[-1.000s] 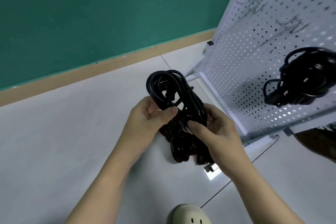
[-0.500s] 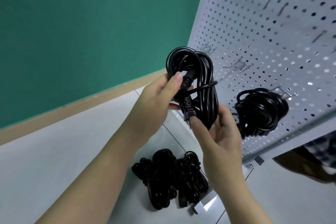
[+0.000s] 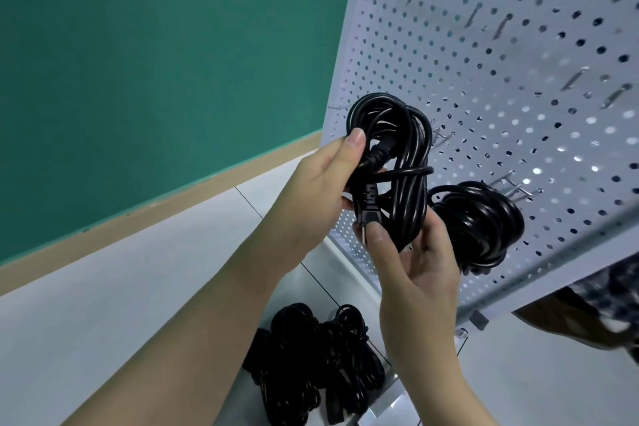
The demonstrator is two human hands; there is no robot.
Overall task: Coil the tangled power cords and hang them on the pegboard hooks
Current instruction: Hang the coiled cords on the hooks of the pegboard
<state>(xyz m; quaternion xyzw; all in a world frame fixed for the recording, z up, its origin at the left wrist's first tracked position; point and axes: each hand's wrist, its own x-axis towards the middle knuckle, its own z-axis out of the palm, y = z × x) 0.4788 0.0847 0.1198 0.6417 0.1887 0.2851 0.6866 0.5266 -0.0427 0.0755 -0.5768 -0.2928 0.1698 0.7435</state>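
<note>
Head view. Backdrop: a flat green wall (image 3: 138, 62) with a tan wooden baseboard (image 3: 155, 214) running beyond the left hand, and a pale tiled floor (image 3: 103, 304) with thin dark seams below both forearms. A white perforated metal pegboard (image 3: 501, 28) leans in past the right hand, carrying several bare wire hooks; one, the empty wire hook (image 3: 442, 137), sits just beyond the bundle.

Hands: the left hand (image 3: 311, 190) grips a coiled black power cord (image 3: 397, 162) from the left side, thumb laid over the top of the loops near the moulded connector. The right hand (image 3: 411, 263) pinches the lower end of the same coil, thumb on the black plug (image 3: 368, 209). One strand is wrapped crosswise around the bundle's middle. The coil is held up between the two hands, close in front of the board but not on any hook.

Progress: a second coiled black cord (image 3: 480, 225) hangs on the pegboard just right of the right hand, so one appears done. The held coil looks ready to hang; hanging it is judged the next step. A heap of tangled black cords (image 3: 311, 367) lies on the floor below the forearms; how many are in it I cannot tell. Task roughly at an early-to-middle stage.
</note>
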